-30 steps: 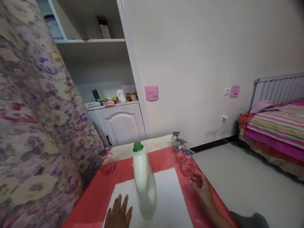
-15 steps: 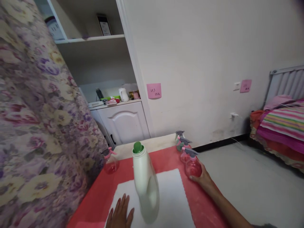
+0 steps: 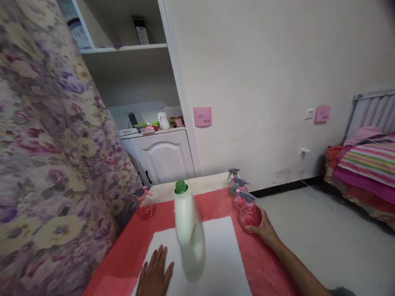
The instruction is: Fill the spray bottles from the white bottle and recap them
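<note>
Fabric [image 3: 46,144] with purple flowers fills the far left, then a lone pink spray bottle [image 3: 145,207] stands on the red table [image 3: 129,250]. My left hand [image 3: 154,277] lies flat on the white mat [image 3: 225,255], grip wide and empty, just beside the tall white bottle [image 3: 189,238] with a green cap. My right hand [image 3: 262,224] has its grip wrapped round the nearest pink sprayer [image 3: 248,213], upright near the table's edge, two more sprayers [image 3: 236,191] right behind it.
</note>
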`<state>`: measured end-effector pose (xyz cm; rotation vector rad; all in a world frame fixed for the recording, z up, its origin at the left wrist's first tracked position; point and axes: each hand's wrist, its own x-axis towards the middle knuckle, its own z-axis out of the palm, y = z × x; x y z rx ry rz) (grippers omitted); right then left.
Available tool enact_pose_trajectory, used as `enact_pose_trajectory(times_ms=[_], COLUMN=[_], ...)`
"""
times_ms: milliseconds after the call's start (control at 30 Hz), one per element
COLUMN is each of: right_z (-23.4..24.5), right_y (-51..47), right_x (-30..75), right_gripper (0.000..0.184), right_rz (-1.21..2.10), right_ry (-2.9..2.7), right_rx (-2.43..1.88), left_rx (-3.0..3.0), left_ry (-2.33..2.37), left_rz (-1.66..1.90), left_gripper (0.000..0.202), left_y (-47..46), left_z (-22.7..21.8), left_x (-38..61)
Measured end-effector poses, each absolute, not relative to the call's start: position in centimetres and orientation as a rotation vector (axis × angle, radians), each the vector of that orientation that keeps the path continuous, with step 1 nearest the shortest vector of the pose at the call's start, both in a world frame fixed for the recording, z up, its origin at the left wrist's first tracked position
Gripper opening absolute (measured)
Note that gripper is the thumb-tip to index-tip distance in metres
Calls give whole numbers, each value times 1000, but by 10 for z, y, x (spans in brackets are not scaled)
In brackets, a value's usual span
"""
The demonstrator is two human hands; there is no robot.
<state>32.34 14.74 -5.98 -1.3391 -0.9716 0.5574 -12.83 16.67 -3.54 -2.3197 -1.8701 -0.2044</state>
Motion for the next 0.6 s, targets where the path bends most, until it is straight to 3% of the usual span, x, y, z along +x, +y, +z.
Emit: enact_pose_trajectory(times_ms=[167,600], right_z=[-57,-24], right_y=[153,122], right_x=[332,312], right_gripper=[105,96], right_rz=[699,747], right_ry=[-1078,-1075], right_rx=[-1246,-1251], left_rx=[-2317,-2243], left_ry=[-1893,-1873], left_rz=[-129,-181], left_gripper=[66,62], left_y=[166,166], left_z=[-34,-42], left_x=[-127,-127])
